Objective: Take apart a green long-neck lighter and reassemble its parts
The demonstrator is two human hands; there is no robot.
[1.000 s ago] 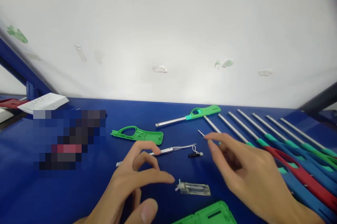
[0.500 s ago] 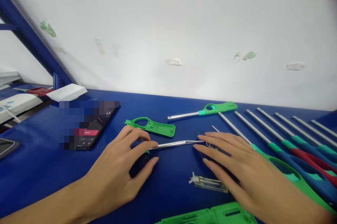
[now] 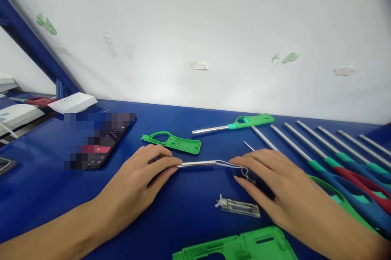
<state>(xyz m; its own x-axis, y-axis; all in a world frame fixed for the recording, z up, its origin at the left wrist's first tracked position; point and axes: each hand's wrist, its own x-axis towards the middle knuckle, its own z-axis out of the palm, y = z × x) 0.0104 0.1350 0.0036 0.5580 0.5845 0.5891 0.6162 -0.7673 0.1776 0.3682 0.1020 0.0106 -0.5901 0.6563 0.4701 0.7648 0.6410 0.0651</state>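
A thin metal tube point(image 3: 198, 164) lies low over the blue table. My left hand point(image 3: 143, 182) pinches its left end between thumb and fingers. Two thin wires point(image 3: 227, 164) come out of the tube's right end and run to a tangled bend beside my right hand point(image 3: 271, 186). That hand hovers with thumb and index finger apart, the wires passing by its fingertips. Below it rests a clear lighter fuel tank point(image 3: 240, 207). One green handle shell half point(image 3: 183, 145) lies behind the tube, and another green shell half point(image 3: 253, 243) sits at the front edge of view.
A whole green gas lighter point(image 3: 253, 121) lies at the back. To the right, several long lighters in blue, red and green stand in a row, one red point(image 3: 360, 178). At left are a phone point(image 3: 113, 142) and a white box point(image 3: 73, 102). A white wall rises behind.
My left thumb has closed against the fingers on the tube's end. My right hand's fingers have bunched closer together, showing more of the wires. The view has shifted slightly.
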